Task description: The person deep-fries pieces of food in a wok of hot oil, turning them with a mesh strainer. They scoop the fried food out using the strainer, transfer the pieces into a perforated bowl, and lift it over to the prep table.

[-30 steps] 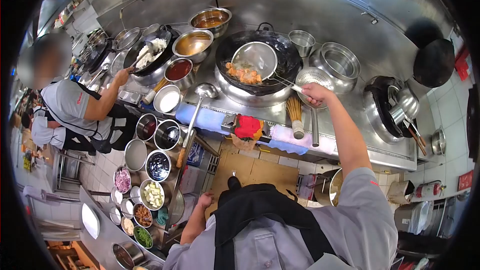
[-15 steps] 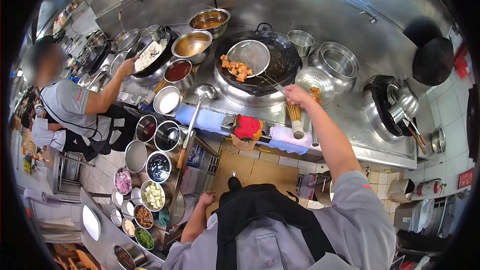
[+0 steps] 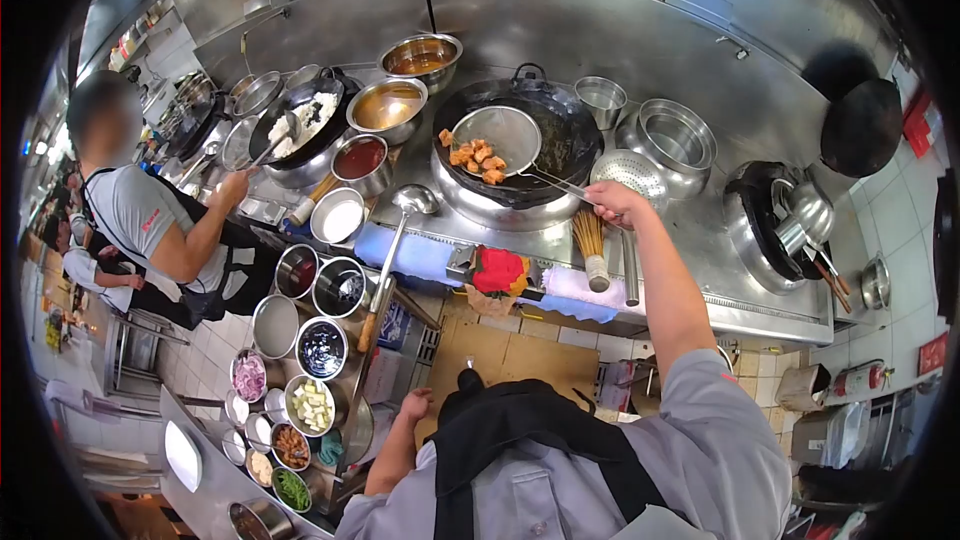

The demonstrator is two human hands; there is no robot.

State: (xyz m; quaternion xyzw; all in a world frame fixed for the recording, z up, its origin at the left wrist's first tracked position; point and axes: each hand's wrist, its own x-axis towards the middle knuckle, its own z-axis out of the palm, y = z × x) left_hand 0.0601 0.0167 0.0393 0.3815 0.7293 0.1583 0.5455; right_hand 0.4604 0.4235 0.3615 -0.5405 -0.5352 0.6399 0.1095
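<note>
My right hand [image 3: 617,202] is closed round the handle of a wire-mesh strainer [image 3: 508,132]. The strainer is over a black wok [image 3: 572,125] with dark oil in it. Browned fried pieces [image 3: 474,158] lie along the strainer's left side. Just beyond my right hand rests a perforated steel skimmer [image 3: 632,168]. A bamboo wok brush [image 3: 592,250] lies below the wok, close to my wrist. My left hand [image 3: 417,403] hangs low beside my body, fingers curled in, with nothing visible in it.
A steel ladle [image 3: 414,200] lies across the counter's front edge by a folded blue cloth [image 3: 402,252]. Sauce pots and ingredient bowls, such as cut pale vegetables [image 3: 311,407], stand at left. A co-worker [image 3: 160,220] stirs rice in another wok [image 3: 333,135]. A third wok [image 3: 757,230] sits at right.
The strainer's handle and my right hand have shifted slightly, and the fried pieces have moved within the mesh. The co-worker's wok is lower and flatter, with a ladle now in the rice.
</note>
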